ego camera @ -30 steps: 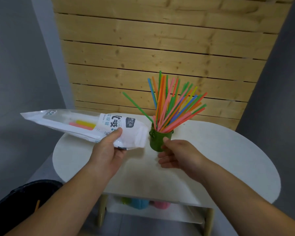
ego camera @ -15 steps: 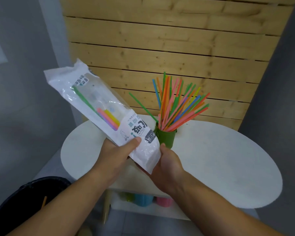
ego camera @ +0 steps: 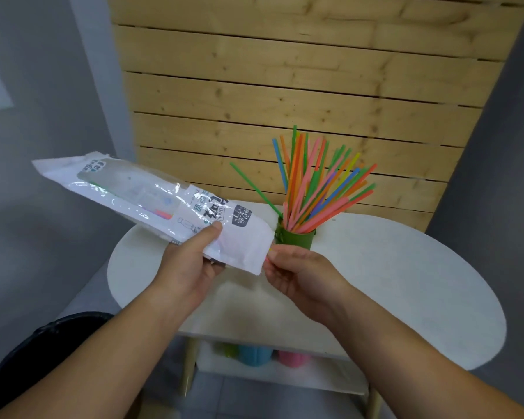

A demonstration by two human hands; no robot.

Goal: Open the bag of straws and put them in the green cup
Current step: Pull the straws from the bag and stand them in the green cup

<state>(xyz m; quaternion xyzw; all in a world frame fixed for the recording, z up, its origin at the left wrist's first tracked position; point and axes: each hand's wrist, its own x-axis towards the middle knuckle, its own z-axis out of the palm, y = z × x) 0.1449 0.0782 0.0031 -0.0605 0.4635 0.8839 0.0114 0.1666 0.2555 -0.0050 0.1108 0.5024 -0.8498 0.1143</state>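
A round white table [ego camera: 390,282] stands before a pale wooden slatted wall [ego camera: 285,86]. Above its left edge the left hand [ego camera: 188,267] grips a long white and clear plastic straw bag [ego camera: 152,201], tilted, thumb pressed on top. The right hand [ego camera: 300,273] pinches a yellow-green straw tip [ego camera: 270,251] at the bag's lower end. Just behind, a small green cup [ego camera: 297,238] holds fanned multicoloured straws [ego camera: 318,189]

Person's arms, seen from the head camera

Left hand [ego camera: 191,267] and right hand [ego camera: 300,272]: both bare, no rings, watch or gloves. Both forearms bare up to the near edge of view; no sleeve or cuff shows.
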